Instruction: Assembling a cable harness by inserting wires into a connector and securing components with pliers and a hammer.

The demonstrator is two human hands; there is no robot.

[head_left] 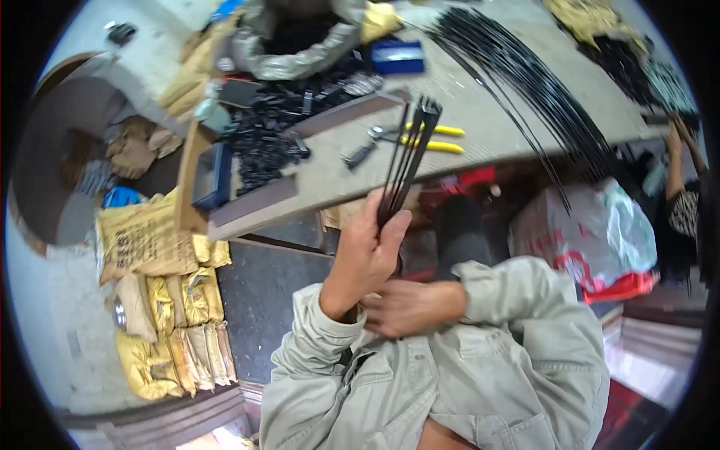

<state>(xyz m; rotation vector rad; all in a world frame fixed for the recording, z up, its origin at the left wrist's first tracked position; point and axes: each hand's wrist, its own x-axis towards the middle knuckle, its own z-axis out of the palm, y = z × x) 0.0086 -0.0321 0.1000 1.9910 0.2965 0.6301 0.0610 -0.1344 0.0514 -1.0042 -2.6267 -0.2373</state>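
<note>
My left hand [367, 251] is closed around a small bundle of thin black strips [409, 154], which stand up from the fist with their ends fanned a little apart. My right hand [409, 307] crosses below it, fingers bent at the grey-green cuff [341, 330] of my left sleeve, seemingly pinching the cloth; the fingertips are partly hidden. Behind the strips, on the table [300, 187], lie pliers with yellow handles [439, 142]. A short black piece [361, 155] rests by the pliers' jaws.
Small black parts [262, 135] are heaped at the table's left, near a large open sack [300, 45] and a blue box [397, 57]. Long black strips [525, 82] lie at the right. Paper-wrapped packets [172, 300] stand lower left, a plastic bag [577, 232] lower right. Another person's arm [675, 154] shows far right.
</note>
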